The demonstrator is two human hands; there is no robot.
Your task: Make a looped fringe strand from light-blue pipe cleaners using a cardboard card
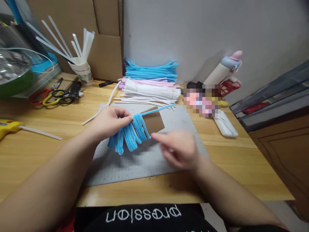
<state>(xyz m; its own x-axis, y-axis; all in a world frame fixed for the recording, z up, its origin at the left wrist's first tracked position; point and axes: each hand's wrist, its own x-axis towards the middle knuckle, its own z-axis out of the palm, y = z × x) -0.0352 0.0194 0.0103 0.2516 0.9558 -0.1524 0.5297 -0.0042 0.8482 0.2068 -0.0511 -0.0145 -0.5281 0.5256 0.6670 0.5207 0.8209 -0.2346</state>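
Observation:
My left hand is closed, its thumb and fingers pinching a bundle of blue pipe cleaner loops wound around a piece of brown cardboard. Several loops hang below the card, and one straight blue end sticks out to the upper right. My right hand is smeared by motion. Its forefinger reaches toward the lower right edge of the loops, with the other fingers curled. Whether it grips a strand cannot be made out. Both hands are above a grey cutting mat.
Behind the mat lie bundles of blue pipe cleaners and white pipe cleaners. On the left are scissors, a cup of glue sticks and a yellow glue gun. A bottle and a tissue pack stand right.

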